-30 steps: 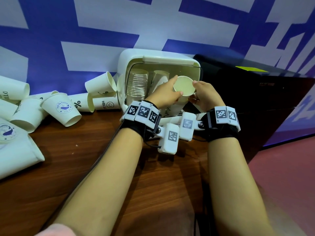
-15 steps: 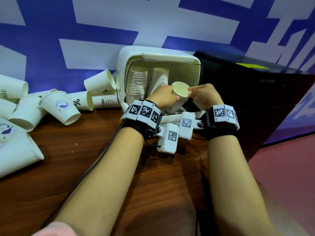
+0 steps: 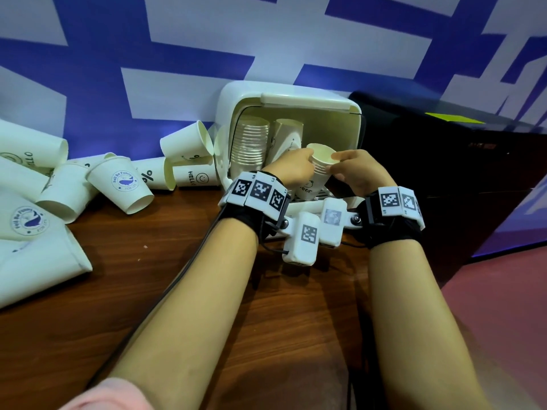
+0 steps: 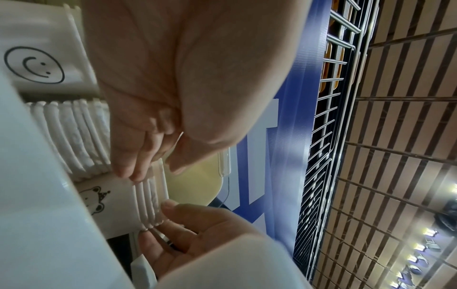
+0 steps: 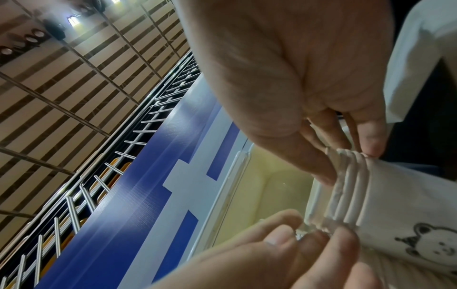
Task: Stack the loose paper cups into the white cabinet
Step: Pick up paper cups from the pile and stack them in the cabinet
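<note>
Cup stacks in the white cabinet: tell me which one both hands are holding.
The short front stack, bear-printed, pinched at its rims by the left hand and right hand; the taller stack behind stands untouched.

A second ago both hands held a single white paper cup (image 3: 321,161) tipped mouth-out, high at the opening of the white plastic cabinet (image 3: 296,97). Now it stands upright, nested on a short stack inside, the left hand (image 3: 291,170) and right hand (image 3: 359,173) lower, pinching the stacked rims.
</note>
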Demonstrator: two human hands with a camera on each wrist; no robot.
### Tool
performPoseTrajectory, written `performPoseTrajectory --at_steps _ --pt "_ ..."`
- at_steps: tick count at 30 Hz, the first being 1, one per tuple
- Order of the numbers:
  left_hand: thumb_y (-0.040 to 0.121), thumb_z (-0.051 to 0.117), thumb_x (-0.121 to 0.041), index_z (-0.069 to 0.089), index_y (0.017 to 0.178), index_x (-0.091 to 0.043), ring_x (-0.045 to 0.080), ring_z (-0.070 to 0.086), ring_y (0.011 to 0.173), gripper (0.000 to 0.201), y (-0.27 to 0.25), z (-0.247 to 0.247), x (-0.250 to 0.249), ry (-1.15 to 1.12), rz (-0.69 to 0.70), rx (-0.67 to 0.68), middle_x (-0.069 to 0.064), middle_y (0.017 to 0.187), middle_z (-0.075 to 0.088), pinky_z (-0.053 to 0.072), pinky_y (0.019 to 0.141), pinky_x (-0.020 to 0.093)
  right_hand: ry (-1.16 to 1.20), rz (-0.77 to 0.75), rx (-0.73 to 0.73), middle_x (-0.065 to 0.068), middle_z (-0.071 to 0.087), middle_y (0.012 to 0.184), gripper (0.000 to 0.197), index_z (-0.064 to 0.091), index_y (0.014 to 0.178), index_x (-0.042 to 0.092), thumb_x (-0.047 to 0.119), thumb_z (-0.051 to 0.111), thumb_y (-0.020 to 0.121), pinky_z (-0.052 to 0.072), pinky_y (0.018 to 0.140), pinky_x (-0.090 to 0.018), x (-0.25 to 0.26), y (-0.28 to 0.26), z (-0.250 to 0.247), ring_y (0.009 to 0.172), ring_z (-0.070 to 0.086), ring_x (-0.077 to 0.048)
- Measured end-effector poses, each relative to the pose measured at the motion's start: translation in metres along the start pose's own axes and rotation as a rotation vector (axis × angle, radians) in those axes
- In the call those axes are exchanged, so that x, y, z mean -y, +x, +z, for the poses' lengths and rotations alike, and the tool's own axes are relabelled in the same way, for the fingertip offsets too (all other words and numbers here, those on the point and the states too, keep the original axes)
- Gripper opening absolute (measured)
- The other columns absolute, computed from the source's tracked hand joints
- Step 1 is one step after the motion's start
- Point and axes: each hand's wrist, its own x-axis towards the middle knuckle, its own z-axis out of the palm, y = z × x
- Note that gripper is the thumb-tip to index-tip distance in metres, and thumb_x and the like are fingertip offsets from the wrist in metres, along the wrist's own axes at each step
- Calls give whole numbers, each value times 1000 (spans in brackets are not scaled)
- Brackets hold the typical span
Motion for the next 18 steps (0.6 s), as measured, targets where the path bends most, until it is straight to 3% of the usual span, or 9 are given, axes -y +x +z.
performPoseTrajectory --at_steps 3,6,10,14,18 --pt "100 37 -10 42 138 -2 30 53 117 40 -2 -3 -2 26 16 8 17 134 51 43 100 35 -1 -10 -22 -25 60 112 41 54 124 -9 -10 63 84 49 100 -44 1 -1 0 102 61 -31" --pt "100 36 -8 45 136 -3 31 52 119 38 -4 -6 -2 55 28 14 16 135 51 42 100 34 9 -23 -24 -21 60 113 50 50 132 -7 -8 63 84 51 95 -38 -1 3 -2 97 61 -26" --pt "100 35 -7 50 132 -3 33 52 119 36 -4 -9 1 20 24 5 17 130 54 44 99 36 -27 -38 -17 -21 62 118 48 52 134 -1 -4 62 87 53 92 -37 -3 4 -2 99 64 -27" --pt "98 38 -6 52 133 -7 27 51 123 38 -2 -8 3 -32 8 13 13 134 54 42 105 39 8 -41 -32 -22 62 113 42 55 130 0 -5 60 89 56 83 -37 -3 3 -3 96 64 -29" --pt "99 39 -8 50 136 -10 25 49 127 39 -3 -9 4 -40 1 26 11 139 50 41 107 40 51 -41 -22 -23 62 114 35 58 124 -1 -3 61 89 55 75 -29 -2 2 -3 100 64 -28"
